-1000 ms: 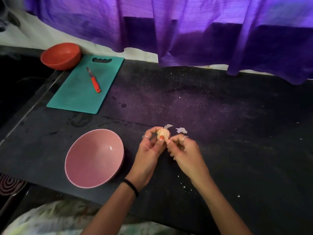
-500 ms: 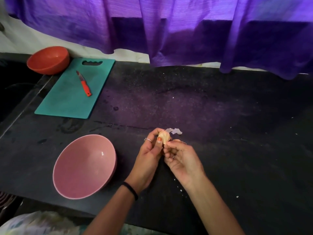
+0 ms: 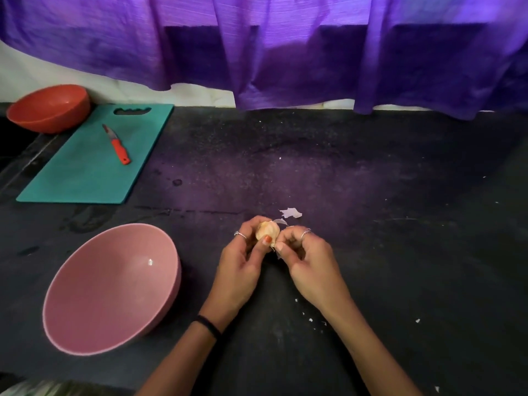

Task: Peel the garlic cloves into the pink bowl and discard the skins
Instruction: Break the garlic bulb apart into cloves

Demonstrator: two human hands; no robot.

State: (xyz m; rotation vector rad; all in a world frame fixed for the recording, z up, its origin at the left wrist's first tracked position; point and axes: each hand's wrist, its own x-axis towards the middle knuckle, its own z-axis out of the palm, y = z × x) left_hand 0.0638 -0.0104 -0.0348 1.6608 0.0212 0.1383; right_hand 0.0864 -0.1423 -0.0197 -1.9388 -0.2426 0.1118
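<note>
I see my left hand point(image 3: 243, 261) gripping a garlic clove point(image 3: 267, 231) while my right hand point(image 3: 307, 258) pinches at its skin, both hands above the dark tabletop point(image 3: 371, 252). A pink bowl point(image 3: 111, 287) sits to the left, a loose skin piece point(image 3: 291, 212) lies just beyond the hands, and a red knife point(image 3: 117, 144) rests on a teal cutting board point(image 3: 85, 172) beside an orange bowl point(image 3: 48, 108)

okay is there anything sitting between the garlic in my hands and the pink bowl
Nothing visible. The garlic is held between the left hand and right hand, and the pink bowl sits to its left with only bare black counter between them. The bowl looks empty.
</note>
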